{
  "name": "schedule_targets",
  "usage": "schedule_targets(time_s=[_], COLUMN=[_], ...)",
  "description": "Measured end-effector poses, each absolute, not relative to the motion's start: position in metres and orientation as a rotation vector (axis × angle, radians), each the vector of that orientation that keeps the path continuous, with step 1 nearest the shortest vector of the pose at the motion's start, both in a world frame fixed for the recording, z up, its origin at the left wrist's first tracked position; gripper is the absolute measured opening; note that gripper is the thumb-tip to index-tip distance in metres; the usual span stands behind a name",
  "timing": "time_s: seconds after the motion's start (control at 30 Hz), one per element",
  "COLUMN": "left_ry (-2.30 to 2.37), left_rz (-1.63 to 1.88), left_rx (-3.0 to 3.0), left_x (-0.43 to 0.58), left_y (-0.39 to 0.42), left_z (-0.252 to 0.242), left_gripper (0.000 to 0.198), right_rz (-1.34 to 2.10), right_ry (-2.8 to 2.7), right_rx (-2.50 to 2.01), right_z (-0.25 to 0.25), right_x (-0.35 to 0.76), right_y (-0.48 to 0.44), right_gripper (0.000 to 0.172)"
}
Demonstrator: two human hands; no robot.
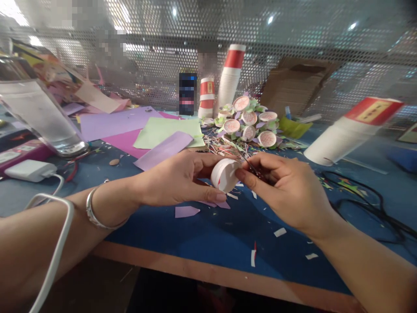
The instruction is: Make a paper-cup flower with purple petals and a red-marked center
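Observation:
My left hand (182, 178) curls its thumb and fingers round a small white cut-down paper cup (224, 174), which has a red mark on its side. The cup piece is tilted above the table. At its right edge, the thumb of my right hand (280, 182) touches the paper. Dark, thin blades of what look like scissors (252, 168) stick out from my right fingers; the handles are hidden in the hand. Below the hands lie purple paper pieces (186, 211) and white scraps (279, 232).
Behind the hands stand a cluster of decorated cup bottoms (249, 118) and stacked paper cups (230, 78). Another cup stack (345, 130) leans at the right. Coloured paper sheets (169, 132), a water glass (42, 113) and a white cable (60, 243) are at the left.

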State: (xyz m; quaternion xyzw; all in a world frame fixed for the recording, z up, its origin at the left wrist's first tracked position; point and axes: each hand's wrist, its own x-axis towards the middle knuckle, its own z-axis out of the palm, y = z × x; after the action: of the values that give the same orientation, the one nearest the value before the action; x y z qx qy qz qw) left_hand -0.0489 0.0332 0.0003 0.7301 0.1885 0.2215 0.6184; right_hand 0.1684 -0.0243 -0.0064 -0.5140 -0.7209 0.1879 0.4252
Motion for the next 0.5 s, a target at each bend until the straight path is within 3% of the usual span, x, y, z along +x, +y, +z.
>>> schedule_targets(time_s=[0.23, 0.5], left_ry=[0.442, 0.427], left_rz=[0.527, 0.528], left_rx=[1.741, 1.716], left_x=[-0.048, -0.047], left_y=[0.033, 0.030], left_z=[-0.004, 0.006], left_gripper=[0.016, 0.022], right_rz=[0.522, 0.470], right_ry=[-1.809, -1.826], right_rx=[-1.273, -1.298], right_z=[-0.004, -0.005], right_x=[0.170, 0.169], right_y=[-0.026, -0.025], right_gripper=[0.012, 0.010])
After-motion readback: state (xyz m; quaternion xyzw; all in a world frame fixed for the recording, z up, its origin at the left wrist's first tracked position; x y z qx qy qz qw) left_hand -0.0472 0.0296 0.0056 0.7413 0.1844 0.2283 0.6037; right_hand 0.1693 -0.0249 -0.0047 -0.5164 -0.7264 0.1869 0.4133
